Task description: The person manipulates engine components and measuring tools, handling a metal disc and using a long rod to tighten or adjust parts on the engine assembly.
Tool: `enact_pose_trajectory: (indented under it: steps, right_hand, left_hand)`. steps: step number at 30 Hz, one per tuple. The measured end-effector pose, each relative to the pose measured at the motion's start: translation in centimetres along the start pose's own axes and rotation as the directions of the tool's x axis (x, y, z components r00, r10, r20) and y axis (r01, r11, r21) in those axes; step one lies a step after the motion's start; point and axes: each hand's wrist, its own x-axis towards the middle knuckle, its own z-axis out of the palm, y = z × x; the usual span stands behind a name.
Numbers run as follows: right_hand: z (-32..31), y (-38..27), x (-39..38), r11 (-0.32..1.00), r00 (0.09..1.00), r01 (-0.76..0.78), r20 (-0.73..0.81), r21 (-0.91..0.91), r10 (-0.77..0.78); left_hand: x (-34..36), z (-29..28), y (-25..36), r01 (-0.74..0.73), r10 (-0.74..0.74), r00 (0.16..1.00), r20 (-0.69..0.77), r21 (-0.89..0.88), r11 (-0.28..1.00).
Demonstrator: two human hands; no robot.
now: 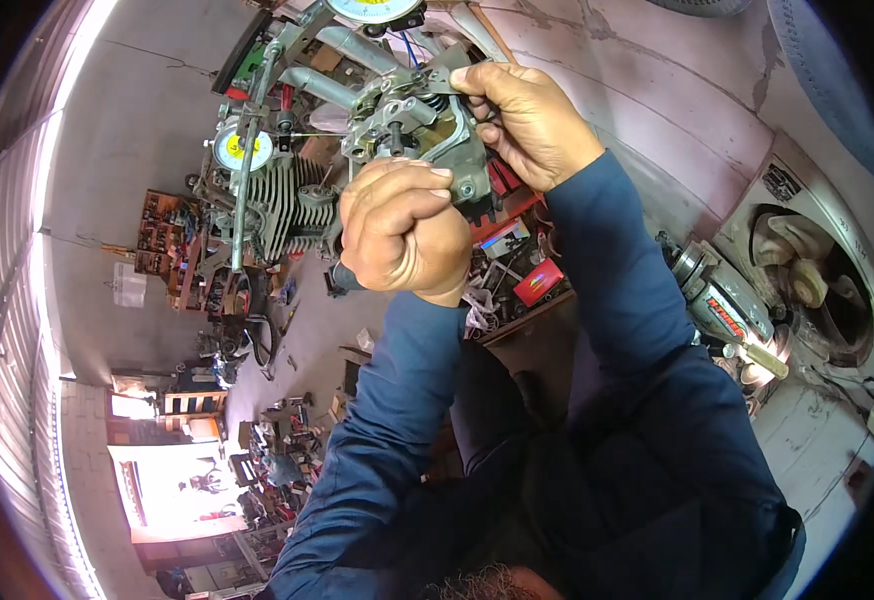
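Note:
A grey metal engine cylinder head (pixel 452 165), with rocker parts and bolts showing, is in front of me at the top of the view. My left hand (pixel 402 225) is closed in a fist at its near side. From under that fist pokes the dark, rounded end of a tool handle (pixel 346 277); the rest of the tool is mostly hidden. My right hand (pixel 532 125) is at the head's right side, thumb and fingers pinched on a thin flat metal blade (pixel 443 80) that reaches in over the rocker parts.
Left of the head stand a finned engine cylinder (pixel 292 205) and a dial gauge (pixel 243 147) on a metal bar. Another dial (pixel 372 8) is at the top. A red box (pixel 539 283) lies below the engine. To the right are a fan (pixel 807 280) and a silver cylindrical machine (pixel 722 295).

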Motion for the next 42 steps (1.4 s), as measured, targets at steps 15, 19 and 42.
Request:
enact_pose_trajectory:
  steps: [15, 19, 42]
  right_hand:
    - [-0.5, -0.7, 0.5, 0.989, 0.998, -0.040, 0.046, -0.146, 0.047]
    - [-0.7, -1.1, 0.5, 0.994, 0.996, -0.034, 0.082, -0.106, 0.043]
    - [1.1, -1.5, -0.2, 0.977, 0.994, -0.096, 0.023, -0.189, 0.103]
  left_hand:
    - [0.6, 0.5, 0.2, 0.031, -0.029, 0.995, -0.099, 0.016, 0.999]
    - [0.7, 0.8, 0.3, 0.038, -0.037, 0.993, -0.109, 0.004, 0.999]
    - [0.2, 0.6, 0.5, 0.126, -0.133, 0.977, -0.169, -0.048, 0.991]
